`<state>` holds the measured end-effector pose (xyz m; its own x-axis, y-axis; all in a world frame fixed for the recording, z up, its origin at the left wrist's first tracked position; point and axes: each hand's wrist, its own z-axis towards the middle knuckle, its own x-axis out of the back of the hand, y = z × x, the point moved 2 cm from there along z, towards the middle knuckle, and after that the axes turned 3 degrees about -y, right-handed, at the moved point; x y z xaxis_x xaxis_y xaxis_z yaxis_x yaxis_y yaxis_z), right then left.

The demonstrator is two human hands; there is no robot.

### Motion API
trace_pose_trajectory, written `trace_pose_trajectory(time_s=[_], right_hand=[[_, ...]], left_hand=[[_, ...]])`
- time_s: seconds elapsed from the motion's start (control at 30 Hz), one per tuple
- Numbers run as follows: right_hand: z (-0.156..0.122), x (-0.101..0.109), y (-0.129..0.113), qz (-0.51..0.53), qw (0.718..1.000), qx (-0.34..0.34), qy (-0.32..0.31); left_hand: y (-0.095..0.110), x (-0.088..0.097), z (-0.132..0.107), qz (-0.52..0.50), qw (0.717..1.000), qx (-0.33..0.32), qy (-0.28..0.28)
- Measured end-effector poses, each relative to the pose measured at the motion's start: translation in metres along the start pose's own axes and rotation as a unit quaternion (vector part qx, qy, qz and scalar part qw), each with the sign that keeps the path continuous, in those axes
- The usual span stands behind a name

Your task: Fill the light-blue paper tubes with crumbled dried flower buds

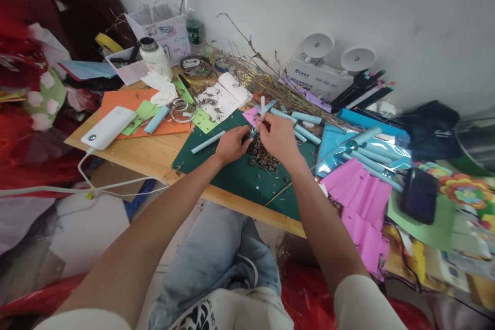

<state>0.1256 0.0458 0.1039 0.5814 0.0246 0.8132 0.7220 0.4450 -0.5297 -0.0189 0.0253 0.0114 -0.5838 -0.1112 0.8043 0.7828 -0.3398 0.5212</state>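
Over the dark green mat, both my hands meet in front of me. My right hand is closed in a pinch on a short white stick, which points up from the fingertips. Just to its left, my left hand has its fingers curled together; a bit of light blue shows at the fingertips, too small to name. Below the hands lies a heap of dark dry plant bits, with crumbs scattered around it. One light blue paper tube rests left of my left hand, and several more tubes lie beyond my right hand.
Dry twigs lie along the wall. A white bottle and a white power bank with a cable are on the left. To the right are a blue plastic packet, pink crepe paper and a black case.
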Motion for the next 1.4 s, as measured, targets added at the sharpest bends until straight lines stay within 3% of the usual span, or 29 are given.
trace_pose_trajectory(time_s=[0.13, 0.27, 0.8, 1.1, 1.4], right_hand=[[-0.001, -0.002, -0.001, -0.013, 0.999, -0.002, 0.032], [-0.001, -0.005, -0.003, -0.036, 0.999, 0.024, 0.02], [0.0, -0.006, 0.004, 0.007, 0.999, -0.002, 0.045], [-0.003, -0.01, -0.006, -0.066, 0.997, 0.014, 0.037], [-0.003, -0.009, -0.004, -0.069, 0.997, 0.012, 0.042]], left_hand=[[0.0, -0.001, 0.0, 0.005, 1.0, 0.011, -0.003], [0.0, -0.001, -0.001, -0.001, 1.0, 0.009, 0.0], [-0.001, 0.0, 0.0, 0.005, 1.0, 0.01, -0.006], [-0.001, -0.001, 0.0, -0.003, 1.0, 0.008, -0.001], [0.0, 0.0, 0.0, 0.0, 1.0, 0.006, -0.003]])
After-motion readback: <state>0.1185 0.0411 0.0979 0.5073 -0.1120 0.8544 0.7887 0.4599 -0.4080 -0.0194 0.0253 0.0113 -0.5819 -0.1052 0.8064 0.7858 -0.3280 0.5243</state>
